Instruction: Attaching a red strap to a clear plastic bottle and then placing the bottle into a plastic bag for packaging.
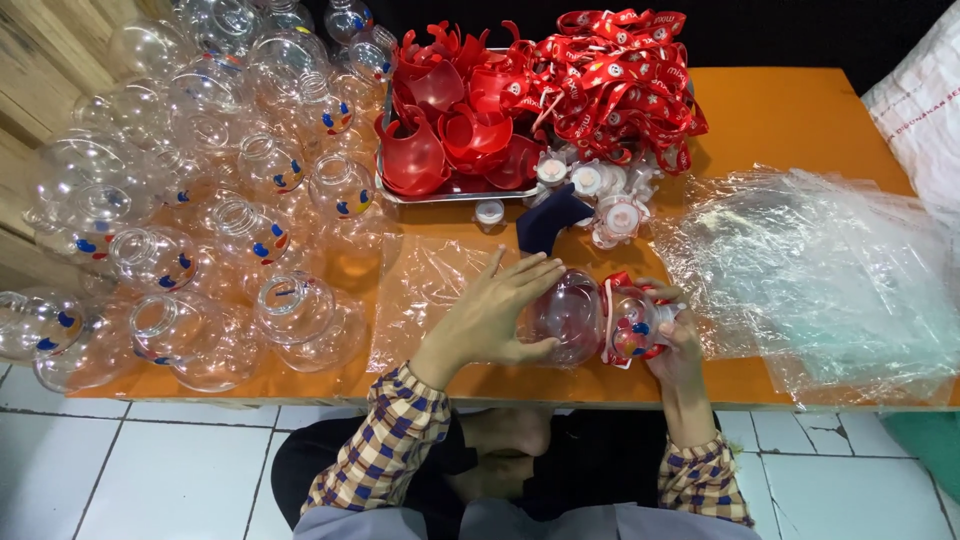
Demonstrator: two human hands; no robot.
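**Bottle in both hands at the near edge of the table**

- Your left hand [497, 313]: fingers spread and nearly straight, palm pressed flat against the rounded body of the clear plastic bottle [570, 315]. It steadies the bottle rather than wrapping round it.
- Your right hand [677, 345]: fingers curled about the bottle's neck end, gripping the red handle piece [632, 322] that sits there. Whether that piece is fully seated on the neck is hard to tell from this angle.
- The bottle: lying on its side, held just above the orange table [790, 110], near the front edge and between your two hands.
- Under your left hand: a flat clear plastic bag [425, 290], lying on the table.
- To your right: a loose stack of clear plastic bags [810, 270], crumpled, reaching to the table's right side.
- To your left: a large heap of empty clear bottles [200, 200], round-bodied, with small coloured marks, covering the left part of the table.
- Far side, centre: a metal tray [430, 195] filled with red handle pieces [450, 110].
- Beside the tray, to the right: a pile of red printed straps [620, 70].
- Just in front of the tray: a cluster of small white caps [590, 185] and a dark blue piece [548, 218].
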